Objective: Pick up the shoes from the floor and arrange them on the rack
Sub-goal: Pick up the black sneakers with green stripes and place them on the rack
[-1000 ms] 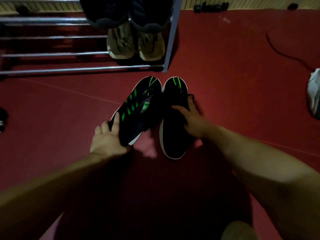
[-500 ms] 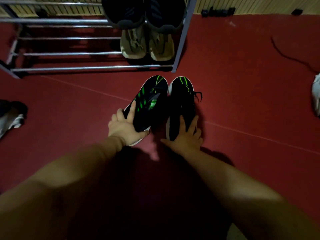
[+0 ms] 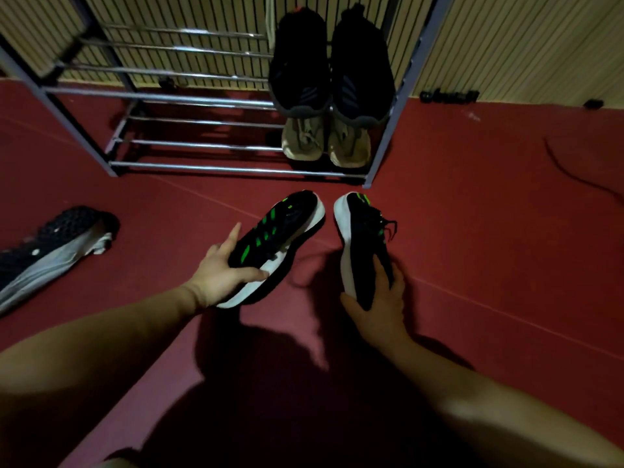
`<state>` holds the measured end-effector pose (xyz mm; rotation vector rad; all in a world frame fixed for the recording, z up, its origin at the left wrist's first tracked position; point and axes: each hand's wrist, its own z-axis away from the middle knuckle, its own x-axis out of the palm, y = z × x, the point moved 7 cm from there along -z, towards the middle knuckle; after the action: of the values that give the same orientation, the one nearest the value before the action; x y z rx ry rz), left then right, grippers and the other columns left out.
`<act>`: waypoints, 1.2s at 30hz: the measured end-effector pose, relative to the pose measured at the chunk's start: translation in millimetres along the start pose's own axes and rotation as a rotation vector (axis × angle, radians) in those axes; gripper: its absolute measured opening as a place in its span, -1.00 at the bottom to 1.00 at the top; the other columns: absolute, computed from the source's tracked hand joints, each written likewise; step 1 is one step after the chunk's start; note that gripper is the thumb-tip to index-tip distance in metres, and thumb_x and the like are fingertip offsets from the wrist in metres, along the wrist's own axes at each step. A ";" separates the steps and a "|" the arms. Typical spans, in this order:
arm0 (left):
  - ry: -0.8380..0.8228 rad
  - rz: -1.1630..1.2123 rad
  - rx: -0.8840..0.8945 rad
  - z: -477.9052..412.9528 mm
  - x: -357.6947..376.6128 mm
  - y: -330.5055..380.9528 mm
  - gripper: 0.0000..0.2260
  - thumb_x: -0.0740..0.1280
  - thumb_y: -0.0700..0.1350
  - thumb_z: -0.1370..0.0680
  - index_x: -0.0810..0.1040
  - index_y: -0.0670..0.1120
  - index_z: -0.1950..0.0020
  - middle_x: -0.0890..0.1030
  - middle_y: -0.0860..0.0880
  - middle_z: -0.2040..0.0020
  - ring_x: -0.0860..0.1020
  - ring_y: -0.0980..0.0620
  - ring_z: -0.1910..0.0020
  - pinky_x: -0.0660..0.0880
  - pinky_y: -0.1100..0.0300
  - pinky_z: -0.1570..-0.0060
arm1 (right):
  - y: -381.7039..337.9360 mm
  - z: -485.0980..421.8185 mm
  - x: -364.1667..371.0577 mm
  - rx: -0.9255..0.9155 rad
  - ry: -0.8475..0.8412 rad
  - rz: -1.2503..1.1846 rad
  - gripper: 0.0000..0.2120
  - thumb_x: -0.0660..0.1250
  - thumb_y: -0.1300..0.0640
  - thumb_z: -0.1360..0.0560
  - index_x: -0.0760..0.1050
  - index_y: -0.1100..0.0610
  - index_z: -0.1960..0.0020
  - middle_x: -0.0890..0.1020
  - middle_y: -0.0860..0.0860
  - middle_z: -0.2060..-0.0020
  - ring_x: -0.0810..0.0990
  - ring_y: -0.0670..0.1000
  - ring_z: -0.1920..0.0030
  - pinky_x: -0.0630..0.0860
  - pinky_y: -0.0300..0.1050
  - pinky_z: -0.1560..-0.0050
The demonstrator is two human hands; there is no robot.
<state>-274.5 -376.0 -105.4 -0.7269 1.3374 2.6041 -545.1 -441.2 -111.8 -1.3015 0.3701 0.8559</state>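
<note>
Gripping one black, green-striped sneaker in each hand, we see our left hand (image 3: 219, 278) clasping the left shoe (image 3: 275, 244) and our right hand (image 3: 378, 305) clasping the right shoe (image 3: 363, 244) mid-frame, white rubber soles showing, below the chrome-tube rack (image 3: 189, 99).

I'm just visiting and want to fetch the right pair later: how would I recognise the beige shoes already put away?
Find the metal shoe rack against the slatted wall and follow its lowest rails to the right-hand end. The beige pair sits there, directly below a dark pair one shelf higher. They are the only light, tan-coloured shoes on the rack; every other shoe in view is black or black and white.
</note>
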 end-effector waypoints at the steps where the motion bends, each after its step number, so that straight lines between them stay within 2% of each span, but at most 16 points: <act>1: 0.015 0.036 -0.011 6.7 -3.6 -7.0 -0.02 0.49 0.09 -0.21 0.01 0.25 -0.52 0.22 -0.07 -0.38 0.21 -0.09 -0.42 0.14 0.03 -0.40 | -3.8 3.7 2.8 -0.029 -0.028 -0.018 -0.11 0.42 -0.12 -0.36 -0.01 -0.09 -0.53 -0.08 0.06 -0.51 0.12 0.18 -0.47 0.17 0.11 -0.43; 4: 0.084 0.126 -0.038 22.8 -15.3 -27.4 0.04 0.46 0.20 -0.09 0.08 0.23 -0.51 0.23 -0.02 -0.43 0.24 -0.05 -0.43 0.16 0.03 -0.41 | -20.7 12.6 11.2 -0.132 -0.097 -0.076 -0.11 0.28 -0.27 -0.23 -0.02 -0.22 -0.48 -0.07 0.01 -0.49 0.13 0.11 -0.47 0.19 0.12 -0.44; 7: 0.181 0.208 -0.033 38.0 -25.3 -35.0 0.00 0.46 0.17 -0.13 0.10 0.19 -0.51 0.23 -0.02 -0.44 0.24 -0.01 -0.42 0.15 0.09 -0.38 | -41.8 17.7 18.7 -0.234 -0.128 -0.118 -0.19 0.21 -0.33 -0.17 -0.06 -0.34 -0.35 -0.04 0.00 -0.47 0.13 0.06 -0.46 0.18 0.07 -0.45; 9: 0.267 0.257 -0.005 46.5 -31.4 -34.8 -0.07 0.46 0.10 -0.21 0.11 0.16 -0.52 0.22 -0.02 -0.43 0.24 -0.01 -0.42 0.16 0.13 -0.35 | -57.0 18.4 26.5 -0.273 -0.140 -0.137 -0.20 0.22 -0.31 -0.18 -0.05 -0.34 -0.35 -0.03 0.00 -0.46 0.12 0.05 -0.47 0.17 0.06 -0.46; 13: 0.448 0.286 0.058 59.8 -47.0 -28.7 -0.13 0.47 0.06 -0.28 0.14 0.14 -0.52 0.23 -0.02 -0.39 0.27 0.11 -0.29 0.18 0.20 -0.30 | -89.9 16.7 40.7 -0.340 -0.125 -0.188 -0.18 0.36 -0.18 -0.28 0.06 -0.26 -0.45 -0.03 -0.17 -0.41 0.10 0.02 -0.46 0.19 0.15 -0.44; 15: 0.524 0.305 0.081 62.2 -57.0 -26.5 -0.12 0.47 0.14 -0.22 0.19 0.14 -0.50 0.27 0.02 -0.36 0.30 0.15 -0.27 0.21 0.19 -0.34 | -110.9 16.0 41.5 -0.414 -0.073 -0.185 -0.16 0.30 -0.22 -0.25 0.11 -0.13 -0.48 0.00 -0.12 -0.41 0.10 -0.01 -0.44 0.22 0.15 -0.42; 17: 0.578 0.324 0.125 62.2 -67.8 -19.2 -0.11 0.48 0.18 -0.20 0.23 0.13 -0.48 0.31 0.01 -0.37 0.34 0.13 -0.30 0.25 0.12 -0.39 | -133.1 13.0 40.7 -0.478 -0.009 -0.188 -0.16 0.29 -0.19 -0.24 0.16 -0.04 -0.48 0.04 0.02 -0.42 0.14 0.03 -0.42 0.28 0.17 -0.37; 20: 0.651 0.337 0.167 55.9 -83.9 -2.0 -0.19 0.54 0.05 -0.32 0.23 0.11 -0.49 0.28 -0.03 -0.38 0.31 0.14 -0.31 0.20 0.19 -0.38 | -163.5 1.2 36.2 -0.516 0.069 -0.211 -0.17 0.33 -0.18 -0.20 0.26 -0.06 -0.45 0.10 0.01 -0.42 0.27 0.09 -0.37 0.34 0.18 -0.33; 22: 0.714 0.323 0.170 50.3 -98.5 12.6 -0.20 0.54 0.00 -0.34 0.24 0.08 -0.49 0.28 -0.05 -0.37 0.30 0.09 -0.32 0.21 0.21 -0.36 | -183.7 -7.8 32.9 -0.524 0.067 -0.170 -0.20 0.36 -0.17 -0.22 0.25 -0.13 -0.44 0.09 -0.04 -0.45 0.25 0.06 -0.39 0.24 0.11 -0.39; 24: 0.773 0.320 0.178 41.9 -119.5 27.8 -0.21 0.55 0.04 -0.31 0.27 0.06 -0.46 0.31 -0.08 -0.36 0.31 0.02 -0.35 0.23 0.16 -0.38 | -206.9 -22.2 30.4 -0.528 0.045 -0.112 -0.23 0.43 -0.10 -0.29 0.22 -0.16 -0.45 0.03 -0.06 -0.47 0.15 0.03 -0.43 0.12 0.01 -0.42; 26: 0.811 0.299 0.174 29.3 -140.6 38.1 -0.20 0.53 0.12 -0.26 0.31 0.04 -0.44 0.34 -0.09 -0.35 0.32 -0.03 -0.36 0.26 0.09 -0.39 | -228.6 -37.2 25.3 -0.520 0.058 -0.042 -0.25 0.44 -0.06 -0.35 0.19 -0.14 -0.46 -0.01 -0.04 -0.47 0.10 0.08 -0.45 0.06 0.00 -0.40; 30: 0.861 0.169 0.119 5.4 -189.0 55.9 -0.22 0.52 0.17 -0.28 0.32 0.05 -0.43 0.36 -0.11 -0.36 0.33 -0.12 -0.36 0.27 0.07 -0.37 | -283.1 -69.7 24.4 -0.504 0.124 0.092 -0.24 0.42 -0.08 -0.34 0.18 -0.13 -0.46 -0.01 0.02 -0.48 0.12 0.18 -0.44 0.10 0.12 -0.39; 36: 0.842 -0.001 0.092 -33.6 -249.1 89.1 -0.20 0.48 0.18 -0.31 0.22 0.07 -0.46 0.32 -0.14 -0.36 0.27 -0.19 -0.35 0.24 0.06 -0.34 | -350.2 -114.2 42.2 -0.395 0.142 0.155 -0.25 0.43 -0.10 -0.34 0.16 -0.13 -0.43 0.00 0.06 -0.48 0.19 0.24 -0.39 0.14 0.14 -0.38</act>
<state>-72.6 -430.1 60.3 -1.9273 1.5838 2.2620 -238.0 -542.8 69.3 -1.7225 0.4322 1.0028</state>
